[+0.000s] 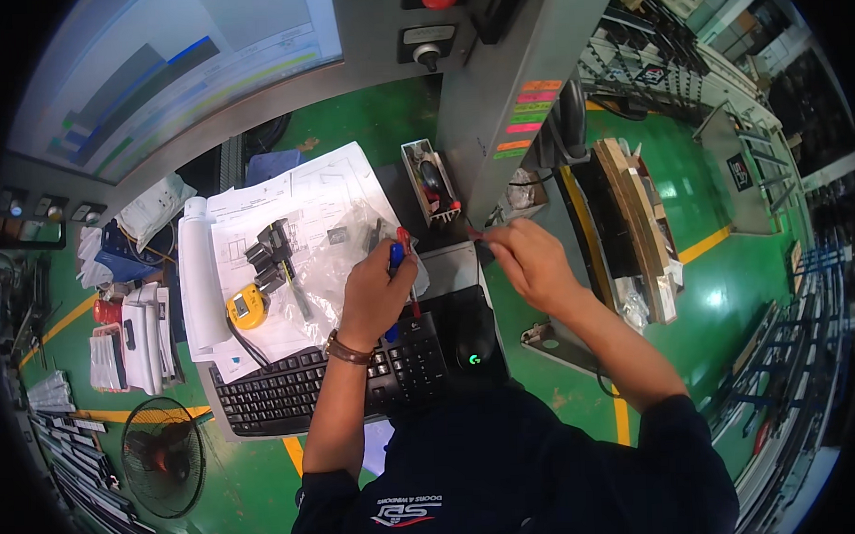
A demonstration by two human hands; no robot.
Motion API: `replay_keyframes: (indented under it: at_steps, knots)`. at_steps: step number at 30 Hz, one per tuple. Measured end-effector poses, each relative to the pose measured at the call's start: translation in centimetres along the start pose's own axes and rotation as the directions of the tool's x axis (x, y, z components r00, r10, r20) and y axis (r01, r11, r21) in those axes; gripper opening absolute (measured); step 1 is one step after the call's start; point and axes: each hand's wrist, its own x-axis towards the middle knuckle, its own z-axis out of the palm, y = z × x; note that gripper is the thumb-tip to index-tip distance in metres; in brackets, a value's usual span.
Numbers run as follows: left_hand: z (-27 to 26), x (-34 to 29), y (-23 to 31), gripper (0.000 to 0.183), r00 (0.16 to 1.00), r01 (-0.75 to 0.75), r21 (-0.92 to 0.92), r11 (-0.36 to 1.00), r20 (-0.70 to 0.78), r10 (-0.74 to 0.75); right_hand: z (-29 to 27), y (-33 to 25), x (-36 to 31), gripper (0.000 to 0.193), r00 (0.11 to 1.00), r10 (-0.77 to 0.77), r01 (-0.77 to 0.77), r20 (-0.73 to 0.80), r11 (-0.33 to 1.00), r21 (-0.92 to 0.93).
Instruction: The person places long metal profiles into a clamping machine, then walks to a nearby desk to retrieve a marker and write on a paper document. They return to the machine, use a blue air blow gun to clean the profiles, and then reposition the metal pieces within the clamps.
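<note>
My left hand (376, 289) is closed around a blue pen (395, 257) and a red pen (404, 238), above the far edge of the black keyboard (300, 389). My right hand (538, 263) pinches a thin reddish thing (474, 233) whose kind I cannot make out. It is near a small open box (412, 159) holding pens and other small items. Left of my left hand lie drawing sheets (349, 171), a clear plastic bag (323, 294), dark profile pieces (271, 254) and a yellow tape measure (247, 307).
A black mouse (474, 339) sits right of the keyboard. A large screen (185, 68) and a grey post (524, 75) rise behind the desk. Wooden planks (638, 231) stand at the right. A floor fan (163, 457) stands on the green floor at lower left.
</note>
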Motion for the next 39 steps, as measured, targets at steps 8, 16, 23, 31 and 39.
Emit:
replay_keyframes:
  at_steps: [8,16,23,31,39]
  knots:
    - [0.5,-0.1,-0.3,0.019,1.000,-0.012,-0.033,0.999,0.012,0.012,-0.4,-0.5,-0.6,0.012,0.997,0.071,-0.071,-0.034,0.997,-0.007]
    - [1.7,-1.8,-0.6,0.013,0.986,0.064,-0.019,0.998,0.152,-0.060,-1.8,-2.2,-1.8,0.009,0.973,0.223,-0.229,0.051,0.955,0.189]
    - [0.4,-2.9,1.7,0.012,0.962,0.256,-0.098,0.962,0.126,-0.244,-1.9,-3.4,-1.8,0.010,0.985,0.087,-0.119,0.149,0.968,0.221]
    - [1.6,-5.3,1.6,0.027,0.978,0.176,0.168,0.970,0.082,-0.192,-1.8,-3.9,-1.2,0.009,0.975,0.088,-0.137,0.202,0.960,0.245]
    - [7.4,-7.6,5.2,0.049,0.991,-0.045,0.540,0.840,0.128,-0.029,-6.9,1.5,-2.3,0.008,0.921,0.376,-0.348,-0.099,0.911,0.222]
